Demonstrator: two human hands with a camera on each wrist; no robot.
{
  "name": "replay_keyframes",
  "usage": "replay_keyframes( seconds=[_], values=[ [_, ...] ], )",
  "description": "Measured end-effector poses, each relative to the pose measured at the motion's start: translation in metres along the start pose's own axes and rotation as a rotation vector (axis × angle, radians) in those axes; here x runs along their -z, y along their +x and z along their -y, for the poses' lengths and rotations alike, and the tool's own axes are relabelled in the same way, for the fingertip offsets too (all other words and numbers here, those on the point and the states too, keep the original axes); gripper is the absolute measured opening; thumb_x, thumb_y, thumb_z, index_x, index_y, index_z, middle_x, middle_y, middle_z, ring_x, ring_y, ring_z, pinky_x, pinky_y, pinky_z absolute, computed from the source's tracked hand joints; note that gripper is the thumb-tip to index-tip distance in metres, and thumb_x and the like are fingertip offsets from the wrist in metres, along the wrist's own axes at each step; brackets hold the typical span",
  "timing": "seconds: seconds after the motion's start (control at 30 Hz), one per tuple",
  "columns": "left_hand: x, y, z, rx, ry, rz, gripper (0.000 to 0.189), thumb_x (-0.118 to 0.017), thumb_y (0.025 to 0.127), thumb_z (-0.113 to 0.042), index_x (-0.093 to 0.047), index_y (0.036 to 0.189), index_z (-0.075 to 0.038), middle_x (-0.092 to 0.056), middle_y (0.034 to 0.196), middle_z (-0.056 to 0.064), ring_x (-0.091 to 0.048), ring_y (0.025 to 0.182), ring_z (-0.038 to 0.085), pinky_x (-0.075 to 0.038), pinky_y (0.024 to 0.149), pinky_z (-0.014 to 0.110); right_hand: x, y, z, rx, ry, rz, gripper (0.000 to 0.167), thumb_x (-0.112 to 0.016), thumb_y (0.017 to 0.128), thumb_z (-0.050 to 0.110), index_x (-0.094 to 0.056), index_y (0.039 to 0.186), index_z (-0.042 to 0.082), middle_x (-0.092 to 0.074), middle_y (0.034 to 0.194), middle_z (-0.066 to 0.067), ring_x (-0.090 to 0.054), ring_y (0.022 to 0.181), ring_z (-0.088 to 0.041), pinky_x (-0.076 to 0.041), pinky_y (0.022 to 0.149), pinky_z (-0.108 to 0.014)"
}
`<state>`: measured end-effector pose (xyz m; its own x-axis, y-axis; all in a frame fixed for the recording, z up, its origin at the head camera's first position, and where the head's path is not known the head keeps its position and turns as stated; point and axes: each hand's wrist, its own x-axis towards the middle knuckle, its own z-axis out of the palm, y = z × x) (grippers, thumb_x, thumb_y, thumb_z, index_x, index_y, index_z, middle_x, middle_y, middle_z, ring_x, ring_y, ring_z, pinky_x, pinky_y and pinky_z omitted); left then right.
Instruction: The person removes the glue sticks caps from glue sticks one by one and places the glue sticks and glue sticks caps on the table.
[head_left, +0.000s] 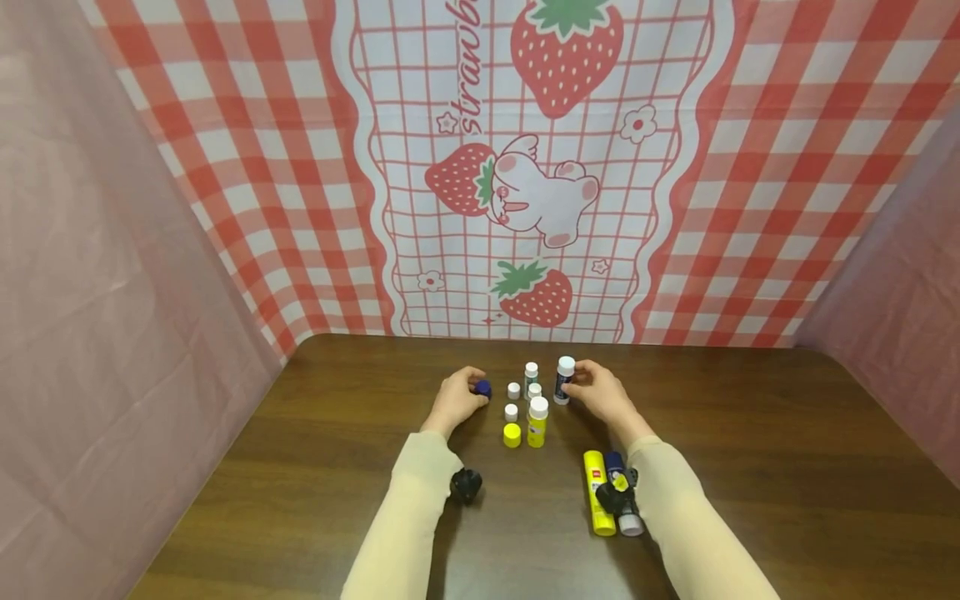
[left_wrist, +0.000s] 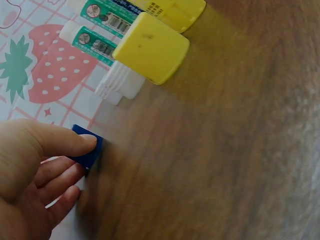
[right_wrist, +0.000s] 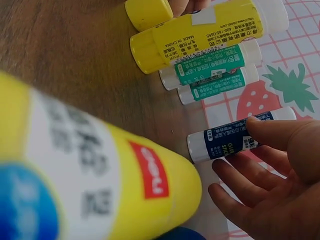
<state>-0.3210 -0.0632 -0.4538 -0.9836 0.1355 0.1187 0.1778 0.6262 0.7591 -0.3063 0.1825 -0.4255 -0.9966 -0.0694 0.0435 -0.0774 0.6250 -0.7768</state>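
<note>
Cream sleeves (head_left: 405, 512), black wrist cameras (head_left: 467, 485)

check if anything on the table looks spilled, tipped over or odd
Nothing looks spilled. The yellow tube and blue tube near the right sleeve lie on their sides, odd only because the yellow glue stick stands upright.

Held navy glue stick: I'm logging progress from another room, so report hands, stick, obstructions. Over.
Left hand pinching blue cap. Right hand holding navy glue stick, upright, white end up. Between them: white caps, other glue sticks.
</note>
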Motion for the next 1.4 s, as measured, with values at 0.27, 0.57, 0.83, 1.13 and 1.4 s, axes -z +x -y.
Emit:
replay_keyframes(
  seconds=[0.27, 0.57, 0.83, 1.13, 1.4],
  values=[
    [0.01, -0.009, -0.009, 0.005, 0.034, 0.045, 0.048, -0.071, 0.073, -0.007, -0.054, 0.117, 0.0, -0.056, 0.112, 0.017, -0.056, 0.1, 0.029, -0.044, 0.087, 0.04, 0.012, -0.009, 0.002, 0.006, 0.024, 0.078, 0.049, -0.059, 0.086, 0.015, -0.041, 0.126, -0.006, -0.053, 0.121, -0.028, -0.05, 0.112, -0.039, -0.039, 0.094, -0.048],
    [0.029, -0.033, -0.013, -0.037, 0.024, -0.008, 0.038, -0.069, 0.075, -0.007, -0.059, 0.111, -0.002, -0.056, 0.109, 0.014, -0.057, 0.096, 0.028, -0.047, 0.081, 0.039, 0.033, -0.043, -0.001, 0.074, -0.149, 0.073, 0.047, -0.063, 0.083, 0.018, -0.047, 0.121, -0.004, -0.058, 0.112, -0.026, -0.057, 0.101, -0.037, -0.045, 0.085, -0.048],
    [0.041, -0.048, -0.032, -0.135, -0.077, 0.003, 0.023, -0.065, 0.081, -0.008, -0.062, 0.103, -0.004, -0.064, 0.098, 0.011, -0.06, 0.085, 0.02, -0.048, 0.077, 0.035, 0.051, -0.073, 0.008, -0.054, -0.29, 0.102, 0.046, -0.066, 0.08, 0.023, -0.053, 0.113, -0.005, -0.06, 0.102, -0.025, -0.059, 0.086, -0.033, -0.048, 0.074, -0.046],
    [0.038, -0.063, -0.047, -0.205, -0.107, 0.084, 0.015, -0.063, 0.083, -0.013, -0.063, 0.098, -0.011, -0.065, 0.089, 0.002, -0.059, 0.078, 0.011, -0.048, 0.071, 0.027, 0.049, -0.096, 0.006, -0.198, -0.303, 0.216, 0.049, -0.07, 0.077, 0.025, -0.052, 0.105, -0.011, -0.06, 0.091, -0.02, -0.058, 0.065, -0.019, -0.052, 0.06, -0.035],
    [0.035, -0.072, -0.063, -0.267, -0.086, 0.333, 0.016, -0.063, 0.084, -0.018, -0.064, 0.099, -0.011, -0.063, 0.085, -0.004, -0.056, 0.076, 0.01, -0.046, 0.066, 0.023, 0.049, -0.108, 0.004, -0.269, -0.258, 0.317, 0.054, -0.075, 0.072, 0.034, -0.052, 0.099, -0.007, -0.057, 0.086, -0.012, -0.056, 0.074, -0.021, -0.053, 0.061, -0.035]
  ],
)
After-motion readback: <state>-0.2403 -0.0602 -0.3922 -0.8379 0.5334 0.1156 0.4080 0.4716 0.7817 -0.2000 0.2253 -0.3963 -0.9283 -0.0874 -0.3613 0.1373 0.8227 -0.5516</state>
